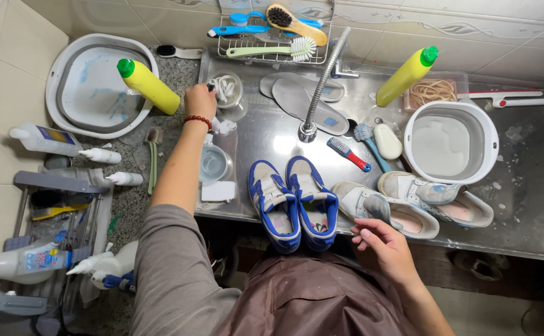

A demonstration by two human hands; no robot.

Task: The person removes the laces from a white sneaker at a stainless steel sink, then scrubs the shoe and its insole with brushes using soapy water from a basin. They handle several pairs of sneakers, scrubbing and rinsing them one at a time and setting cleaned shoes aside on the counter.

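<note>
My left hand, a red bead bracelet on its wrist, reaches to the back of the steel counter. Its curled fingers pinch the left rim of a clear jar with white laces inside. A yellow bottle with a green cap lies just left of that hand. My right hand rests at the counter's front edge, fingers loosely apart, holding nothing. It is next to a worn grey-white pair of shoes. A blue and white pair of sneakers stands between my arms, toes towards me.
A tap rises mid-counter, two grey insoles behind it. A white tub sits right, a grey basin left. Brushes fill a wire rack. A second yellow bottle, small brushes and spray bottles lie about.
</note>
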